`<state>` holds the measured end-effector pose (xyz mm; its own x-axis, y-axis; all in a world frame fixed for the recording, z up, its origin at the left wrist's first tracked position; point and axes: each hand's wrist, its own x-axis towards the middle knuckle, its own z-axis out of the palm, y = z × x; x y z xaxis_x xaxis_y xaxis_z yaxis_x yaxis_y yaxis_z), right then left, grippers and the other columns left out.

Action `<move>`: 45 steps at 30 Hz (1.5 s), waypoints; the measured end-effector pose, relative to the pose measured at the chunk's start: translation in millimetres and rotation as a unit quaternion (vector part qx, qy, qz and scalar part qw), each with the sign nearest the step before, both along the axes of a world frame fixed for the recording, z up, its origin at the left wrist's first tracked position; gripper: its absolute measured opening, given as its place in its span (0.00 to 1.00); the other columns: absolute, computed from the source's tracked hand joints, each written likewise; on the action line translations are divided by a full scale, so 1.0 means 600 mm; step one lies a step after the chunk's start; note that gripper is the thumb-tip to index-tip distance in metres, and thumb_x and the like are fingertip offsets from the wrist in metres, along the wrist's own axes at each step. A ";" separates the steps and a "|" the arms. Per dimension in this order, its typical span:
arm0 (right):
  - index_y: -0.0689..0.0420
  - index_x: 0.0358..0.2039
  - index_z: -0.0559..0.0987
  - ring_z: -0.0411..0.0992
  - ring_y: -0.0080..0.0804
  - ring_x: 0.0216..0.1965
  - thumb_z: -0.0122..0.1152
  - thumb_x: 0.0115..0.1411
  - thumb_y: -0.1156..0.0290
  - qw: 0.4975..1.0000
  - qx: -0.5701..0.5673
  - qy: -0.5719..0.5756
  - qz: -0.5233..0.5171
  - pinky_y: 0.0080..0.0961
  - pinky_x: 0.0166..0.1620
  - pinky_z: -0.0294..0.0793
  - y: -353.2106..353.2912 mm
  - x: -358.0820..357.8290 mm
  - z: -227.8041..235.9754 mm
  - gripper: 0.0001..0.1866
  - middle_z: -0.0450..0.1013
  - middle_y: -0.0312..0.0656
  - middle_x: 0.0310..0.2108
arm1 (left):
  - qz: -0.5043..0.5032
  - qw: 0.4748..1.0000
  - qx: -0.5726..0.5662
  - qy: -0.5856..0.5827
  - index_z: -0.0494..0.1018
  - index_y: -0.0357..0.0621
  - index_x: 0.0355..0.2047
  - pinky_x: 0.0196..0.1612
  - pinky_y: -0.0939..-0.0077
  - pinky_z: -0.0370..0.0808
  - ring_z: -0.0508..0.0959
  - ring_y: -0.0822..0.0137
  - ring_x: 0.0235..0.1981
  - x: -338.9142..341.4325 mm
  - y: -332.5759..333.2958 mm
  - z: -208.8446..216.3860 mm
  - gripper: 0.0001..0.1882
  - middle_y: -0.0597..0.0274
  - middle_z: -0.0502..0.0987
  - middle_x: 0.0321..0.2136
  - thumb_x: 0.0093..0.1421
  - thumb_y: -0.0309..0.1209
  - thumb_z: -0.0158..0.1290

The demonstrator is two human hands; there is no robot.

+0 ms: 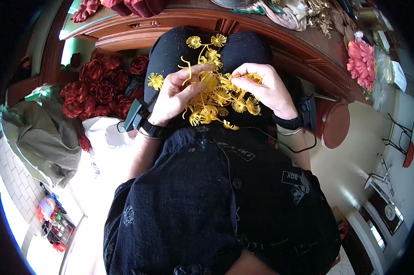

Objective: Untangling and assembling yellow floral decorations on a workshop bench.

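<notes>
A heap of yellow fringed artificial flower centres [220, 96] lies on my lap, between my two hands. My left hand [177, 94] is closed at the left of the heap, thumb and fingers pinching some of the yellow pieces; a thin yellow strand [186, 68] sticks up over its fingers. On the right, my right hand [264, 87] is closed in a pinch on a yellow fringed piece [253, 78], partly covered by the fingers. One loose yellow flower centre [155, 81] rests on my left thigh, and a few more [218, 40] spread toward my knees.
Dark red artificial flowers [104, 85] are piled to my left, beside a grey-green cloth bag [42, 137]. A carved wooden table [179, 20] stands ahead, with a pink-red flower [360, 62] at its right end. A round red-brown stool [335, 124] is at my right.
</notes>
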<state>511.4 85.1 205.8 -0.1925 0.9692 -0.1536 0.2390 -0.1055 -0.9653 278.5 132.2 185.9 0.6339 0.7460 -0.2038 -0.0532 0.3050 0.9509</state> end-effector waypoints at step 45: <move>0.60 0.31 0.74 0.61 0.09 0.21 0.59 0.60 0.72 0.945 -0.027 0.241 -0.218 0.09 0.23 0.59 -0.041 -0.075 0.000 0.06 0.68 0.28 0.22 | 0.000 0.958 0.273 0.088 0.77 0.35 0.31 0.27 0.77 0.71 0.77 0.68 0.22 0.034 -0.003 0.015 0.05 0.55 0.78 0.22 0.56 0.25 0.56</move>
<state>466.4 60.3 205.6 0.1624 0.9661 -0.2008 -0.3050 -0.1443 -0.9414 299.1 130.7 195.0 0.6254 0.7722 0.1122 0.1233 -0.2398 0.9630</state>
